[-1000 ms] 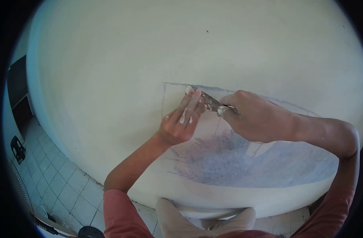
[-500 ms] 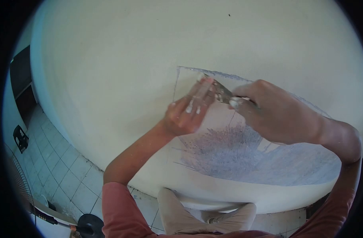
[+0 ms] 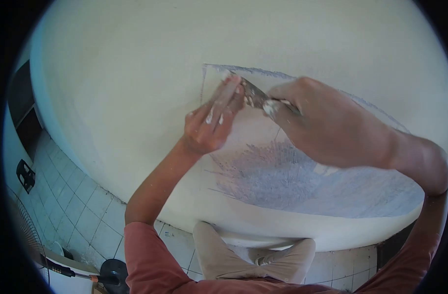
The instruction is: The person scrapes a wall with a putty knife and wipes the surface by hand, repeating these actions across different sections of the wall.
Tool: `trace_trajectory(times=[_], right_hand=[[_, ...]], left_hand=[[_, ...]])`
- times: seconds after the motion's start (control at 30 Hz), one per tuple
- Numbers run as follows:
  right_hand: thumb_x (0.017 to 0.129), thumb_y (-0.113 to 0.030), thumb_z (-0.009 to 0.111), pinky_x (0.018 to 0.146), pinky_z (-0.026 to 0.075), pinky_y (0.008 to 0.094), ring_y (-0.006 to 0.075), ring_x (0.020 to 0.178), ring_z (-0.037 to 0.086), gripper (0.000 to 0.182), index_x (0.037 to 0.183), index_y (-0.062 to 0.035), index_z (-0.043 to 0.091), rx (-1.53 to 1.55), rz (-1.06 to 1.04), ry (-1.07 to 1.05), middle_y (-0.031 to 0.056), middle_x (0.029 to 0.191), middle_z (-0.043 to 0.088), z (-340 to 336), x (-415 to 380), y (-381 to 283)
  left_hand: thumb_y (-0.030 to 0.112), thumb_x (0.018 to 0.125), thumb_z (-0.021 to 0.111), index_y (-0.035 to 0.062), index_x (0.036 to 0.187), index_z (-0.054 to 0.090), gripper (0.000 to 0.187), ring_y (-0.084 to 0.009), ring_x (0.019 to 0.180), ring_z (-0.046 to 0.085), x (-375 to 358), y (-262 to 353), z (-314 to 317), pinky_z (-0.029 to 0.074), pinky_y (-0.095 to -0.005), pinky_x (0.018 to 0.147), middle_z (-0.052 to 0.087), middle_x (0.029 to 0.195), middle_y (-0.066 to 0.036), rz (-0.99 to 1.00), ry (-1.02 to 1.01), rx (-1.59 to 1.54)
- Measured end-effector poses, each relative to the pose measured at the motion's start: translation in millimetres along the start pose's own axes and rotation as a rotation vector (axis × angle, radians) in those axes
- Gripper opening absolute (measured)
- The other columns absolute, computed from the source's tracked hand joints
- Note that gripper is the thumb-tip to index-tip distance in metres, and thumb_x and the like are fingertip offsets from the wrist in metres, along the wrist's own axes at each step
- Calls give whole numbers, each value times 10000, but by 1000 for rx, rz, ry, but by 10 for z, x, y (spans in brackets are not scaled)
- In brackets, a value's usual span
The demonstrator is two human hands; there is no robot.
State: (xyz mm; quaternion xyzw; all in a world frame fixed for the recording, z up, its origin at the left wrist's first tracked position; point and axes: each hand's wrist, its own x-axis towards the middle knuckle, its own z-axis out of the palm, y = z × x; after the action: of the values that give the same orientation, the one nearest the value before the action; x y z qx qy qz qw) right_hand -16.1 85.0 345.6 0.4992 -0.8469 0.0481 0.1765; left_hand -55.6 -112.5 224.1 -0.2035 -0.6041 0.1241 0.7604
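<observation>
1. With the right hand (image 3: 334, 125) in the head view, gripping a putty knife (image 3: 255, 93) by its handle end, fingers wrapped close round it.
2. With the left hand (image 3: 206, 130), reaching to the far end of the blade, fingers long and close together, fingertips touching the metal. Thumb side hidden and edges blurred, so impossible to tell whether pinching or only pressing.
3. On the blade near the right fingers, smeared with white filler (image 3: 271, 108); on the left fingers, dotted with the same white.
4. Between the two hands, slanting from upper left down to the right, in front of the wall (image 3: 126, 103). Close to the corner of a thin grey outline (image 3: 203, 84), and above a rough grey-blue patch (image 3: 278, 183).
5. In judgement, at a step of handling the blade with both hands, perhaps steadying it or working at its residue.
6. For any further stroke, calling for a firm handle grip, an even blade angle and fingertips clear of the edge.
7. Beyond, to the left, over floor tiles (image 3: 94, 230): near a fan (image 3: 30, 230) and a black stool (image 3: 25, 174).
</observation>
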Motion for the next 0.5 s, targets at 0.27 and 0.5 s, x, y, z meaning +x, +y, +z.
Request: trace_trajectory(times=[0.27,0.5], right_hand=[[844,-18,437,454,360,253,90,477,445,196,985,30,565,326,356,-166,34,539,453,-233,-551,45],[826,-12,470,444,319,249,60,469,406,180,976,37,558,218,293,-26,13,518,410,-350,-859,226]], left_hand=[[43,762,615,-13,915,648,167,-265,974,631,202,534,128,567,-313,790,617,1087,-182,-36,32,-315],[16,766,658,-8,973,631,210,-250,886,666,463,794,324,568,-255,678,649,1024,-159,-41,120,-355]])
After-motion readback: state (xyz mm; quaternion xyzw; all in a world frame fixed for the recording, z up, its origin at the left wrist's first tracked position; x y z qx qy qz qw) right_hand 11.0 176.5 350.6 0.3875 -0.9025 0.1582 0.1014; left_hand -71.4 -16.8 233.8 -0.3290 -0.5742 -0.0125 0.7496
